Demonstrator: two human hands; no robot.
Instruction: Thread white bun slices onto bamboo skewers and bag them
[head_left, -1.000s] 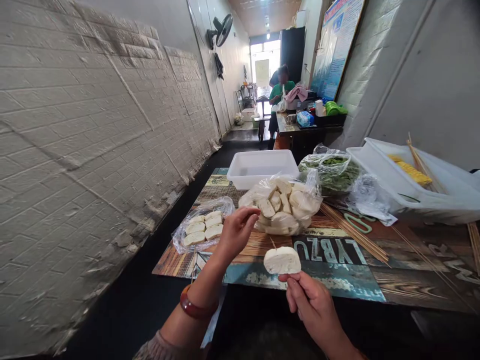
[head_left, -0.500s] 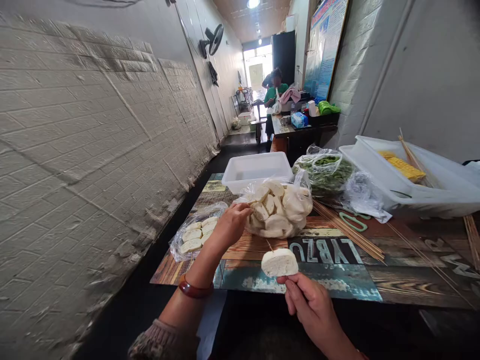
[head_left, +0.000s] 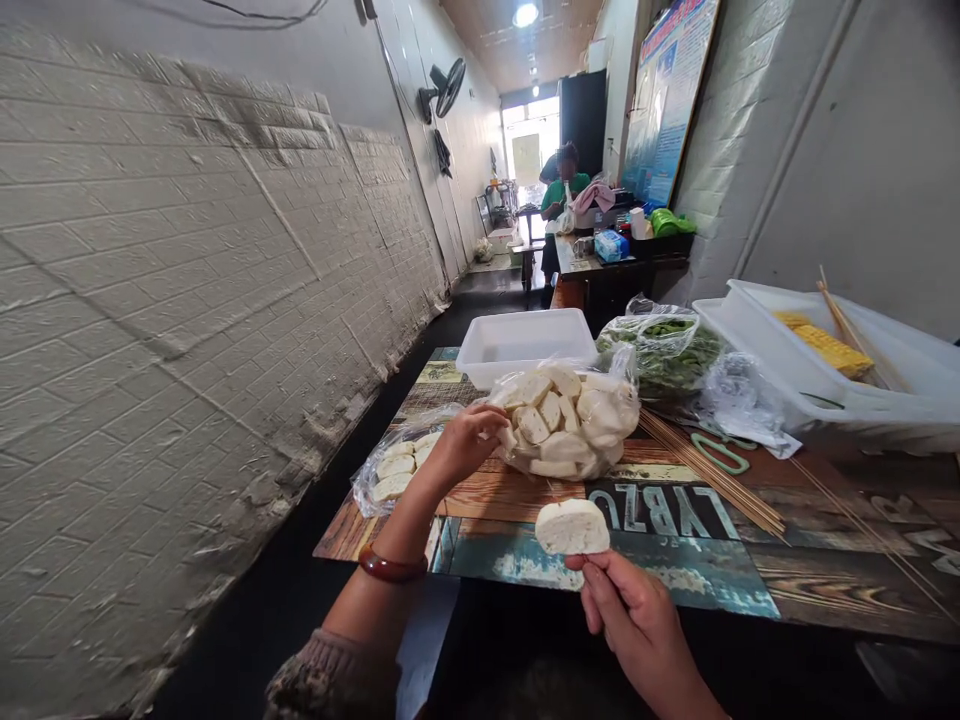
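My right hand [head_left: 634, 610] pinches a thin skewer, mostly hidden by the fingers, just under a white slice of steamed bun [head_left: 573, 527]. That slice stands upright on it over the front of the table. Reaching forward, my left hand [head_left: 466, 440] has its fingers curled at the left side of a clear plastic bag [head_left: 626, 375] full of similar bun slices [head_left: 551, 412]. Whether the fingertips grip a slice or the bag's edge is hidden. Under my left forearm, more slices [head_left: 395, 467] lie in rows on a spread plastic bag [head_left: 366, 490].
Behind the bag stands a white plastic tub [head_left: 525, 335]. To its right are a bag of greens [head_left: 664, 350], bamboo skewers [head_left: 712, 475], green-handled scissors [head_left: 720, 455] and stacked white bins [head_left: 900, 385] holding yellow packs [head_left: 832, 350]. A person [head_left: 562, 190] is farther back.
The view has shifted slightly, so the scene sits farther right. The skewer tip that showed above the bun slice is no longer visible. My left hand stays at the bag's left side.
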